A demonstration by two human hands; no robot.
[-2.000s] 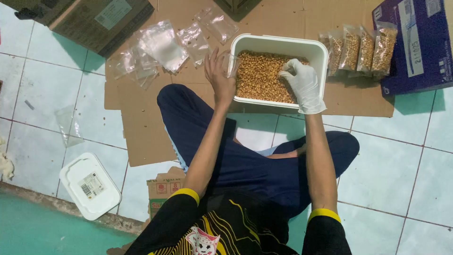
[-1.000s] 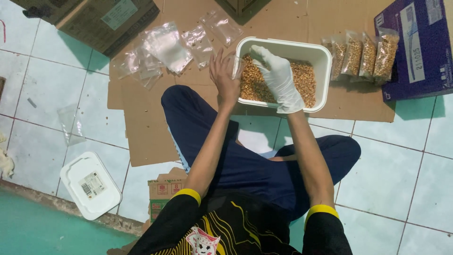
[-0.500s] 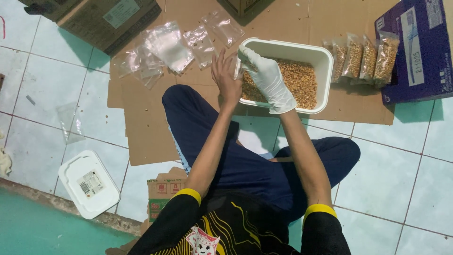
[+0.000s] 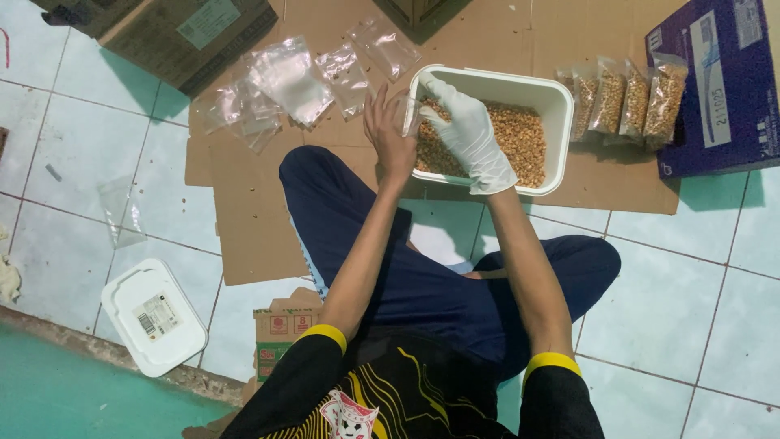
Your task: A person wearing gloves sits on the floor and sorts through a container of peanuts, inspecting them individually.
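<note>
While the person sits cross-legged on cardboard, bare left hand (image 4: 388, 130) pinching a small clear bag (image 4: 406, 114) at the white tub (image 4: 561, 102) rim, gloved right hand (image 4: 467, 134) curled over the snack mix (image 4: 520, 138), perhaps holding some, filled packets (image 4: 626, 97) beside.

Tiled floor (image 4: 715, 268) under your work.
On it you have flattened cardboard (image 4: 244, 219), a white lid (image 4: 153, 315) and a purple box (image 4: 723, 81).

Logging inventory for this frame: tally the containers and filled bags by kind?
White tub of snack pieces: 1
White lid on the floor: 1
Filled clear bags beside the tub: 4
Purple box: 1
Total: 7
</note>
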